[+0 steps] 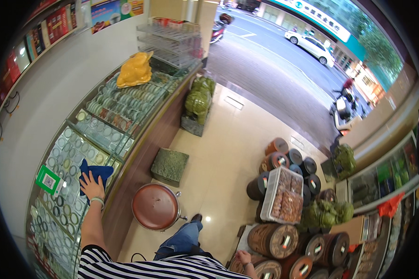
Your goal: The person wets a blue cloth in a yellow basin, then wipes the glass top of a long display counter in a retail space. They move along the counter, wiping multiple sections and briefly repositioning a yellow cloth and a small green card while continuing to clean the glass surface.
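Observation:
My left hand [92,186] lies flat with fingers spread on a dark blue cloth [104,172], pressing it against the glass top of a display counter [116,157]. Under the glass are rows of pale green and white bangles [67,153]. Beside the cloth, to its left, a green card stand [49,180] bears a printed code. My right hand [243,257] hangs low at my other side with loosely curled fingers, over brown carved drums [273,240]. Nothing shows in it, though its palm side is hidden.
A round red-brown stool [155,206] and a rough green stone block [170,166] stand along the counter. A yellow ornament [135,70] sits farther up on the glass. To the right, a white plastic bin [282,195] of packaged goods rests among canisters. Green carved figures [199,97] flank the doorway.

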Available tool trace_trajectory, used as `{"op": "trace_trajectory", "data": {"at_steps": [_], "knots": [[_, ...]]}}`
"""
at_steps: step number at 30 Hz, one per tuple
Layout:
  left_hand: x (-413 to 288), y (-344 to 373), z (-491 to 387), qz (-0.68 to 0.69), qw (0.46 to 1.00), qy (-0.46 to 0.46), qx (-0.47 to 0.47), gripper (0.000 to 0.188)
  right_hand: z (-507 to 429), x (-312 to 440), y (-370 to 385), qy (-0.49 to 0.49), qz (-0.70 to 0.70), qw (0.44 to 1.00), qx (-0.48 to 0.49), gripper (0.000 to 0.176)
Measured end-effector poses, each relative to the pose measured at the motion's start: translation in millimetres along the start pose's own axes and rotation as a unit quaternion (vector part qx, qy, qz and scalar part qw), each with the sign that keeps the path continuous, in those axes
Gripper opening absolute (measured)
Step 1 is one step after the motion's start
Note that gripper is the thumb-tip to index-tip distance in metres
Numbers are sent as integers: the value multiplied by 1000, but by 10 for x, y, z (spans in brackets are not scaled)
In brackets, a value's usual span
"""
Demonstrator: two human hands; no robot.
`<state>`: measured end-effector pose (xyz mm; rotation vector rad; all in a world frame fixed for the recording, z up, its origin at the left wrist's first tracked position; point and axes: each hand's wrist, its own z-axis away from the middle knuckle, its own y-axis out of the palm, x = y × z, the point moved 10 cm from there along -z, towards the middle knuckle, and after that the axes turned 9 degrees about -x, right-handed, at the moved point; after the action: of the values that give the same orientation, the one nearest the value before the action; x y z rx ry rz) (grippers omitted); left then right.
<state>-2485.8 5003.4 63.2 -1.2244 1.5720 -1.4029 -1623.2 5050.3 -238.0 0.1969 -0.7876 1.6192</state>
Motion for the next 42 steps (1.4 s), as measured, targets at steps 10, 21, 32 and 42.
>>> {"op": "trace_trajectory", "data": {"at_steps": [10,21,32,42], "knots": [[-1788,-197,-743,115,991,70,-21,74,-1548,1140,320,40,263,962,60,34],[-4234,-78,-1909,134,980,147,-5,81,-2866,3396,639,-86,304,948,31,67],[-6094,2,-2891,160,969,175,-67,73,-4436,4722,1800,-23,84,942,323,31],[-7013,132,-3946,135,982,124,-54,57,-5544,7609,2432,110,149,941,285,23]]}}
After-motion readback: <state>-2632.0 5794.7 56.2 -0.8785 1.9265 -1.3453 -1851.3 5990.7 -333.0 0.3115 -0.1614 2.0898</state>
